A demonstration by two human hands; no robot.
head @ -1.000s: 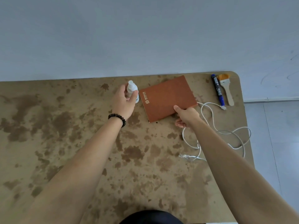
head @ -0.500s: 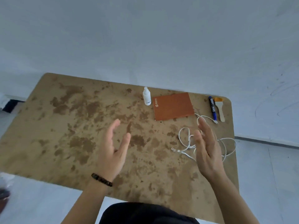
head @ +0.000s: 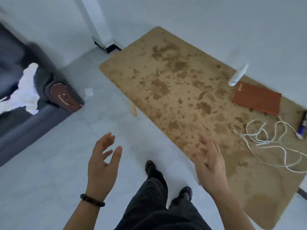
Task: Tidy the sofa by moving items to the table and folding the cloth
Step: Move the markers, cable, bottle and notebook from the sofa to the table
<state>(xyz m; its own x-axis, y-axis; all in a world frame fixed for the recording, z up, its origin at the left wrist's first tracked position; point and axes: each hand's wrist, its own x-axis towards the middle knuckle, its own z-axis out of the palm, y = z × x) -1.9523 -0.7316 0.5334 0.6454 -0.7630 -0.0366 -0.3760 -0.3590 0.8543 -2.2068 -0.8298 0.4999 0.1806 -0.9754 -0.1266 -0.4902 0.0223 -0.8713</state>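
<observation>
Holding nothing right now: left hand (head: 103, 163) out over the floor, fingers loosely spread; right hand (head: 209, 161) same deal, open above the near edge of the table (head: 166, 83). At its right end: white bottle (head: 238, 74), brown notebook (head: 256, 100) just beside it, tangled white cable (head: 272, 143) nearer. Crumpled white cloth (head: 25, 95) over on the dark sofa (head: 54, 90), far left, well apart from both hands.

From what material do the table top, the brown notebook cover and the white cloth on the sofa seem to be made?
Table top: perhaps cork or pressed board, matte, tan with darker mottled patches. Notebook cover: likely leatherette or coated card, smooth and evenly rust-brown, with a small pale logo. White cloth: soft fabric, judging by its crumpled folds; blur hides the weave.
</observation>
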